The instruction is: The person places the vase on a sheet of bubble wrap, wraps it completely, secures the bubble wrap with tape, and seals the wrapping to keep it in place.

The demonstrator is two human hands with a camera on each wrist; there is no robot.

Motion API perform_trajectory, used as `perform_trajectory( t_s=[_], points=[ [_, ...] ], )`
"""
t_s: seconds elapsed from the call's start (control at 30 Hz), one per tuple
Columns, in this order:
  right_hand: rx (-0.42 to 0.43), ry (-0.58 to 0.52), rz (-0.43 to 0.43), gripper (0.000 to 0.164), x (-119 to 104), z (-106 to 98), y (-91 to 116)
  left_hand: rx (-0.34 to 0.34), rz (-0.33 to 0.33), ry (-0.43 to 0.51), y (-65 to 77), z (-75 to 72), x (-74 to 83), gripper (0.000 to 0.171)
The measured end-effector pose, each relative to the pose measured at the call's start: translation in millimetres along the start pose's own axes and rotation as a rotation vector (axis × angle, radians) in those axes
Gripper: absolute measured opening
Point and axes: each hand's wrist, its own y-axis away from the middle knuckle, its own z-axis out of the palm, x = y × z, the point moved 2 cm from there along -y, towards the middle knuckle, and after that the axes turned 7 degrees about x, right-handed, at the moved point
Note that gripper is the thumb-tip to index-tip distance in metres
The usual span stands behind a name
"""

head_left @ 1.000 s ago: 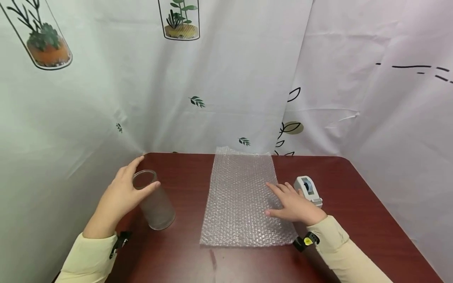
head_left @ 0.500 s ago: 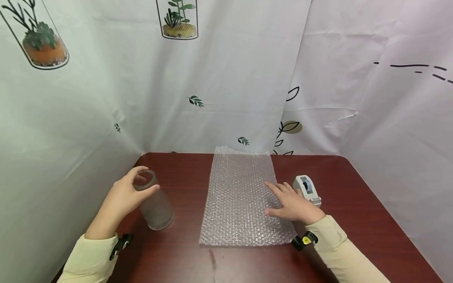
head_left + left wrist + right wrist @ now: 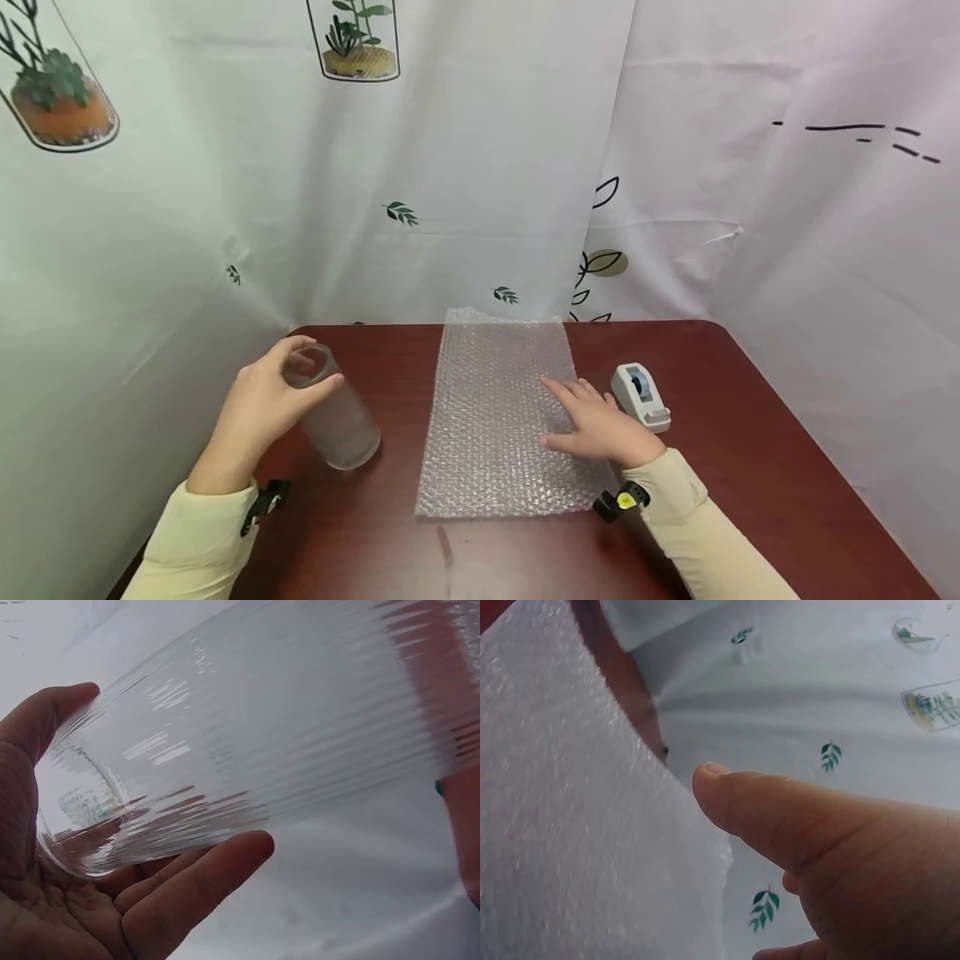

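Head view: our left hand (image 3: 261,398) grips ribbed glass (image 3: 345,428), frame left; our right hand (image 3: 600,425), fingers spread, over bubble wrap (image 3: 495,417), centre.

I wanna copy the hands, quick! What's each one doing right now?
Left hand: holding the clear glass near its rim.
Right hand: open over the bubble wrap, holding nothing.

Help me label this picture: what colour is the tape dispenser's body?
White; the tape dispenser shows best in the head view.
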Motion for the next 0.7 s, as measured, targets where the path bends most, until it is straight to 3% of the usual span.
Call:
perform_trajectory(
  t_s=[0.43,0.7],
  points=[
    [0.003,-0.109,-0.039,0.093,-22.6,11.3,-12.5,-0.027,0.097,0.132,-19.3,38.1,64.8,0.054],
    [0.01,-0.195,-0.082,0.099,-29.3,15.9,-14.8,-0.084,0.144,0.177,-24.2,73.5,104.2,0.055]
  ],
)
